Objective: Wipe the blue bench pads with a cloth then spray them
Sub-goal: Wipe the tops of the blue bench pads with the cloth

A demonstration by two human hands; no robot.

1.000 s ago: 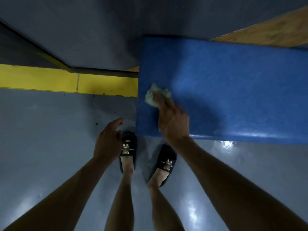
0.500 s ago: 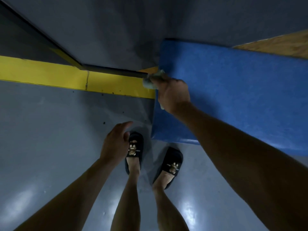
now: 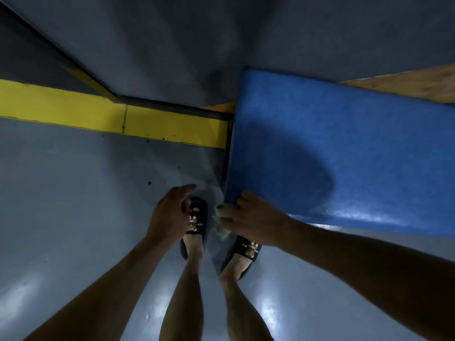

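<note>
A blue bench pad [image 3: 344, 148] fills the right half of the head view, its left end just ahead of my feet. My right hand [image 3: 256, 217] sits at the pad's near left corner, closed on a pale green cloth [image 3: 222, 222] that hangs off the corner edge. My left hand [image 3: 170, 215] hovers beside it over the floor, fingers loosely apart, holding nothing. No spray bottle is in view.
Grey glossy floor [image 3: 73, 217] lies under me, with my two black slippers [image 3: 195, 225] close to the pad's end. A yellow painted strip [image 3: 110, 116] runs along the base of the grey wall. A wooden board [image 3: 406, 84] shows behind the pad.
My right hand has dragged the cloth from the pad's far left edge back to its near left corner. The left hand has stayed put beside my foot.
</note>
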